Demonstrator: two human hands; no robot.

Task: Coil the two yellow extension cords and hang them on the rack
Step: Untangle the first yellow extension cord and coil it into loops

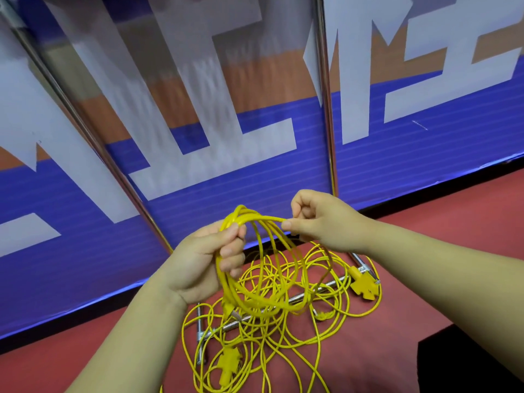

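left grip (pixel 204 259) curled round coiled loops (pixel 256 301) of yellow cord, right grip (pixel 317 219) pinching top strand (pixel 272 219) just right of it, loose cord tangle (pixel 286 338) on red floor (pixel 425 251) below both grips, draped over rack base bar (pixel 330 284), two socket blocks (pixel 364 285) in the tangle

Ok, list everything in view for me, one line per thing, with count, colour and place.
coiled cord: one, yellow, held up between both hands
loose cord: one tangle, yellow, on the floor over the rack's base
socket blocks: two, yellow, one at right, one near the bottom edge
rack poles: two, chrome, standing before the banner, left and right
long base bar: one, chrome, on the floor under the cords
banner: one, blue, white and orange, behind
floor: one, red, below
dark block: one, black, lower right corner
left hand: one, grips the coiled cord
right hand: one, pinches a strand at its top
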